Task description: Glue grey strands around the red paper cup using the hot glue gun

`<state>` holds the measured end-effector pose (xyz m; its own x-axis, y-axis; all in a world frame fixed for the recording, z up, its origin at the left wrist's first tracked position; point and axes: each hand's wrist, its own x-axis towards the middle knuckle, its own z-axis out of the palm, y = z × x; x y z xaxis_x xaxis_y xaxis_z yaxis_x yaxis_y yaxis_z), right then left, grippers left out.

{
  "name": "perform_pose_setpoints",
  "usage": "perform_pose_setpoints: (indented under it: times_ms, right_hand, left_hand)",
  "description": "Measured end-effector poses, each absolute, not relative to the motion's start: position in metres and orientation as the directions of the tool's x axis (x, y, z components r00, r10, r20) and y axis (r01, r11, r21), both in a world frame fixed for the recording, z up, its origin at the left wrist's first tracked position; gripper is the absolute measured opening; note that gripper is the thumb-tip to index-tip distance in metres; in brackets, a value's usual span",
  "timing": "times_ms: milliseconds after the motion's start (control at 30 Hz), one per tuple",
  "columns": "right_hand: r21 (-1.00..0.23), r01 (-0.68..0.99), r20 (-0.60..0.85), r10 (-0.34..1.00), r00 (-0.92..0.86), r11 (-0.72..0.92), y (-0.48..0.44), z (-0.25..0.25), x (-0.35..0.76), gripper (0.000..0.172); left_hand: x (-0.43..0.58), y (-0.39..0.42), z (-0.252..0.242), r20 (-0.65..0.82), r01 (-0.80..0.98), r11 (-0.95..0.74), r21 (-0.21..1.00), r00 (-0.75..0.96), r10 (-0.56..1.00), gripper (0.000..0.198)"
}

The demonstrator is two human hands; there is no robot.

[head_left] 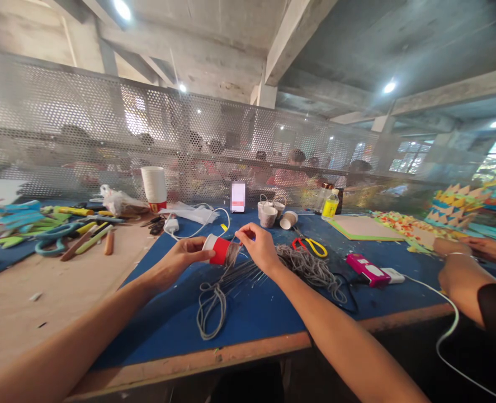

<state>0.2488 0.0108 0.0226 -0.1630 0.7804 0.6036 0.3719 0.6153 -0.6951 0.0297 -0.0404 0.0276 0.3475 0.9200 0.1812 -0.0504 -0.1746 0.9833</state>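
My left hand (183, 257) grips a red and white paper cup (219, 250), which lies on its side in the air over the blue table. Grey cord (232, 254) covers the cup's right end. At that end the fingers of my right hand (258, 245) are pinched together on a strand of the cord. Beneath and to the right spreads a loose heap of grey cord (310, 268), with a long loop (211, 313) lying toward the table's front edge. Yellow- and red-handled scissors (315, 247) rest behind the heap.
A stack of paper cups (154, 184), a phone (238, 197), cord-covered cups (268, 212) and a yellow bottle (330, 206) stand at the back. Scissors (57, 238) and knives lie left. Right are a pink box (367, 270), a white cable and another person's arm (461, 274).
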Motion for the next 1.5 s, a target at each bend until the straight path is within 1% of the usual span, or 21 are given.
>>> perform_pose_setpoints:
  times_ms: [267, 400, 700, 1167, 1500]
  right_hand:
    - [-0.706, 0.331, 0.612, 0.774, -0.160, 0.626, 0.0089, 0.0242, 0.2484, 0.015]
    - [-0.707, 0.333, 0.610, 0.776, -0.160, 0.624, 0.0088, 0.0246, 0.2483, 0.015]
    - [-0.714, 0.327, 0.602, 0.781, -0.165, 0.619, 0.0107, 0.0221, 0.2484, 0.014]
    - [-0.716, 0.333, 0.593, 0.787, -0.172, 0.613, 0.0118, 0.0196, 0.2489, 0.014]
    - [-0.719, 0.337, 0.585, 0.791, -0.178, 0.608, 0.0110, 0.0212, 0.2489, 0.013]
  left_hand:
    - [0.0299, -0.0406, 0.0284, 0.179, -0.059, -0.169, 0.984, 0.354, 0.918, 0.022]
    - [0.0302, -0.0415, 0.0282, 0.169, -0.069, -0.154, 0.986, 0.362, 0.917, 0.024]
    - [0.0287, -0.0376, 0.0244, 0.198, -0.065, -0.188, 0.980, 0.357, 0.913, 0.022]
    - [0.0275, -0.0372, 0.0225, 0.179, -0.075, -0.163, 0.984, 0.364, 0.914, 0.022]
    - [0.0277, -0.0382, 0.0234, 0.190, -0.068, -0.178, 0.982, 0.346, 0.919, 0.022]
